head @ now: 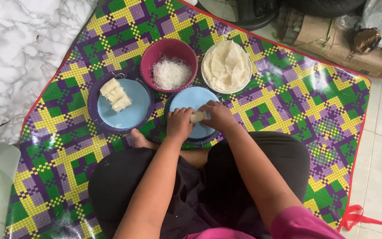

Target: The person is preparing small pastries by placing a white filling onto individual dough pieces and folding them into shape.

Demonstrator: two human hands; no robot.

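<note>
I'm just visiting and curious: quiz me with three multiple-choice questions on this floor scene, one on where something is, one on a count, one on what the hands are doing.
1. Where is the round pink bowl of thin white noodles?
A. Between the blue plate of finished rolls and the white bowl of wrappers
B. On the marble slab
C. On the person's lap

2. How many finished pale rolls lie on the left round blue plate?
A. One
B. Three
C. Six

3. What are the left hand and right hand doing?
A. Resting apart on the knees
B. Both closed on one small pale roll
C. Lifting the white bowl

Answers: 1 A, it sits between them on the chequered mat; 2 B, three lie side by side; 3 B, both grip it over the near blue plate.
</note>
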